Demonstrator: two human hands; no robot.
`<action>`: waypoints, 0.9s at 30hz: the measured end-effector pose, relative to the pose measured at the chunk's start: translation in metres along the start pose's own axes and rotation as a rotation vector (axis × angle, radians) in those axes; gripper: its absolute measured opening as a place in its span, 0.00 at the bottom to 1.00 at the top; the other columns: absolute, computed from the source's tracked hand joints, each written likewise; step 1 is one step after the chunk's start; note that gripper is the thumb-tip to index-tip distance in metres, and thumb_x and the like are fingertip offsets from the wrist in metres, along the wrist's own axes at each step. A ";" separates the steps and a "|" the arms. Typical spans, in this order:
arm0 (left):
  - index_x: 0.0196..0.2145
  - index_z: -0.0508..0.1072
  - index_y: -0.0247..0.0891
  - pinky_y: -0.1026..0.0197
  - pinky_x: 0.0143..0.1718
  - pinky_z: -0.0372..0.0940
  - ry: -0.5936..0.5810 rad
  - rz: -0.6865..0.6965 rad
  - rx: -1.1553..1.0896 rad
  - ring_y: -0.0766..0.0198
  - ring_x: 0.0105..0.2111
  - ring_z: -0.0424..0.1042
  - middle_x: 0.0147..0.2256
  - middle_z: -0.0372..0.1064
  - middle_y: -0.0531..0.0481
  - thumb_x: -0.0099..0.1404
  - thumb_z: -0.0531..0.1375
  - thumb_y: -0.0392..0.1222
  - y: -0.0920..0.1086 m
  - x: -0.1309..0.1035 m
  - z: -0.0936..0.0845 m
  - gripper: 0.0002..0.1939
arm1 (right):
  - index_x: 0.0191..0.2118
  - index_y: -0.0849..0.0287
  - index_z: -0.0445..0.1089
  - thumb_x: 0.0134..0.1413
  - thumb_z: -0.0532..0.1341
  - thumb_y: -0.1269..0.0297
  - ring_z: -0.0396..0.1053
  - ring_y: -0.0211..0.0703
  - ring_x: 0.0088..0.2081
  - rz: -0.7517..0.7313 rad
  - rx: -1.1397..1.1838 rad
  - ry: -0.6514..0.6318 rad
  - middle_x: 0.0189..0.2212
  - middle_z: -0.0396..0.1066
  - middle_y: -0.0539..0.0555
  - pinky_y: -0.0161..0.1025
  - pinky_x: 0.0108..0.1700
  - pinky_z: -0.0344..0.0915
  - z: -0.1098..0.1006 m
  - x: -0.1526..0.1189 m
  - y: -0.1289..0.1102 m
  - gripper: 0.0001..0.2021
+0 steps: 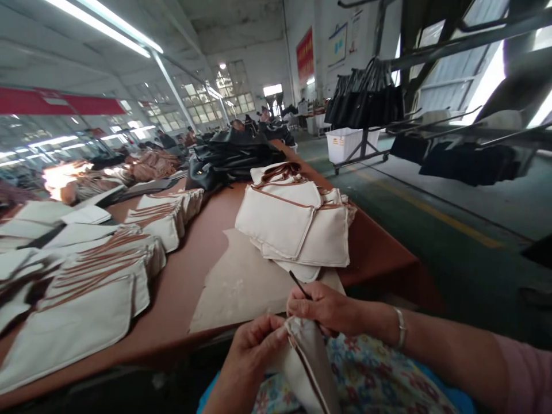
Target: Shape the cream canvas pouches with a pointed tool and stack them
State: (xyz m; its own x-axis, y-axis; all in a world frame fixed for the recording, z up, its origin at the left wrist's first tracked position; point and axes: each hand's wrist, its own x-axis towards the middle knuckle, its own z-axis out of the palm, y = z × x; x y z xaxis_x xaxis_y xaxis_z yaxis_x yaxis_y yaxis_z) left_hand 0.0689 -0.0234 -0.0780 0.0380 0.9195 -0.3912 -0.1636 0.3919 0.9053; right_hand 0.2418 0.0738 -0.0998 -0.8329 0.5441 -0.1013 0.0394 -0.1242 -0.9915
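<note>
My left hand (254, 348) pinches the upper corner of a cream fabric piece (304, 368) with a brown-trimmed edge, which hangs down over my lap. Close beside it, my right hand (325, 307) is closed around a thin dark stick-like tool (298, 284) that points up and to the left. The fingers of my right hand also meet the corner of the cream piece; the tool's lower end is hidden there. Just beyond my hands, a pile of cream pieces with brown edging (297, 224) rests on brown paper (233, 282).
The brown-topped table (379, 247) stretches away from me. Rows of cream pieces (95, 287) lie at the left, and dark bags (241, 155) are heaped farther back. Racks with black bags (364, 103) and a white bin (340, 146) stand at the right. People are in the distance.
</note>
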 end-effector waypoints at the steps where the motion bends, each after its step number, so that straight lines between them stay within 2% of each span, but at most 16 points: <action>1: 0.29 0.74 0.32 0.69 0.25 0.55 0.016 0.014 0.058 0.69 0.23 0.61 0.23 0.69 0.52 0.58 0.67 0.50 0.002 0.001 0.001 0.16 | 0.33 0.62 0.66 0.54 0.61 0.46 0.54 0.28 0.18 -0.036 -0.070 0.013 0.19 0.59 0.44 0.27 0.19 0.51 0.000 0.000 -0.002 0.20; 4: 0.30 0.73 0.34 0.68 0.27 0.55 0.043 0.081 0.324 0.67 0.26 0.60 0.25 0.67 0.53 0.61 0.63 0.53 0.009 0.002 0.002 0.17 | 0.32 0.63 0.68 0.44 0.69 0.55 0.56 0.30 0.24 -0.068 -0.247 0.077 0.22 0.64 0.45 0.27 0.24 0.53 0.000 0.003 -0.007 0.17; 8: 0.29 0.74 0.35 0.67 0.27 0.56 0.084 0.117 0.576 0.65 0.27 0.61 0.25 0.66 0.53 0.63 0.58 0.54 0.014 0.001 0.004 0.18 | 0.30 0.63 0.71 0.43 0.65 0.67 0.59 0.32 0.25 -0.003 -0.323 0.113 0.22 0.67 0.46 0.28 0.24 0.54 0.002 0.005 -0.008 0.07; 11: 0.28 0.73 0.35 0.67 0.26 0.55 0.087 0.097 0.557 0.65 0.26 0.60 0.24 0.65 0.53 0.62 0.59 0.53 0.011 0.001 0.004 0.17 | 0.28 0.64 0.71 0.43 0.63 0.68 0.57 0.31 0.24 0.005 -0.339 0.134 0.21 0.66 0.46 0.28 0.23 0.52 0.002 0.004 -0.007 0.05; 15: 0.28 0.72 0.35 0.68 0.23 0.52 0.063 0.011 0.316 0.68 0.23 0.57 0.22 0.62 0.56 0.59 0.63 0.55 0.003 0.001 0.000 0.18 | 0.31 0.63 0.71 0.46 0.62 0.66 0.55 0.30 0.21 0.065 -0.244 0.071 0.19 0.62 0.45 0.28 0.22 0.51 0.000 0.002 -0.009 0.06; 17: 0.29 0.72 0.35 0.69 0.22 0.51 0.052 -0.029 0.246 0.69 0.22 0.56 0.22 0.62 0.56 0.58 0.64 0.57 0.002 0.001 -0.003 0.20 | 0.31 0.63 0.70 0.47 0.63 0.63 0.56 0.31 0.23 0.023 -0.257 0.062 0.20 0.62 0.45 0.28 0.23 0.53 0.000 0.001 -0.012 0.08; 19: 0.30 0.72 0.34 0.69 0.22 0.51 0.029 -0.031 0.264 0.68 0.23 0.57 0.23 0.63 0.54 0.58 0.64 0.59 0.002 0.001 -0.006 0.22 | 0.30 0.63 0.70 0.46 0.64 0.61 0.57 0.31 0.24 -0.060 -0.331 0.075 0.22 0.64 0.46 0.28 0.25 0.54 0.001 0.000 -0.016 0.09; 22: 0.29 0.73 0.34 0.69 0.23 0.51 0.004 0.023 0.367 0.68 0.23 0.56 0.23 0.62 0.55 0.59 0.62 0.61 0.004 0.000 -0.007 0.23 | 0.30 0.63 0.69 0.45 0.63 0.64 0.58 0.32 0.24 -0.139 -0.505 0.118 0.21 0.64 0.46 0.29 0.25 0.53 0.007 -0.002 -0.021 0.07; 25: 0.28 0.73 0.34 0.69 0.23 0.51 -0.001 0.097 0.470 0.68 0.24 0.53 0.23 0.59 0.55 0.61 0.61 0.59 0.008 -0.002 -0.005 0.22 | 0.29 0.61 0.70 0.44 0.59 0.68 0.60 0.33 0.23 -0.194 -0.709 0.165 0.21 0.67 0.48 0.31 0.27 0.54 0.013 -0.005 -0.024 0.05; 27: 0.28 0.73 0.34 0.68 0.25 0.54 -0.012 0.144 0.501 0.67 0.25 0.55 0.24 0.61 0.54 0.63 0.60 0.57 0.010 -0.003 -0.003 0.21 | 0.29 0.61 0.70 0.45 0.58 0.67 0.61 0.35 0.23 -0.242 -0.844 0.183 0.21 0.69 0.50 0.33 0.27 0.54 0.015 -0.006 -0.023 0.05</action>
State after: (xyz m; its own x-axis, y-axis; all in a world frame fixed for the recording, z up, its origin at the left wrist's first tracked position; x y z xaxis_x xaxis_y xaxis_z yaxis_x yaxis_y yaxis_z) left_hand 0.0642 -0.0225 -0.0677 0.0615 0.9644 -0.2573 0.3241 0.2245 0.9190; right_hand 0.2376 0.0607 -0.0749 -0.7727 0.6091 0.1788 0.3269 0.6233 -0.7104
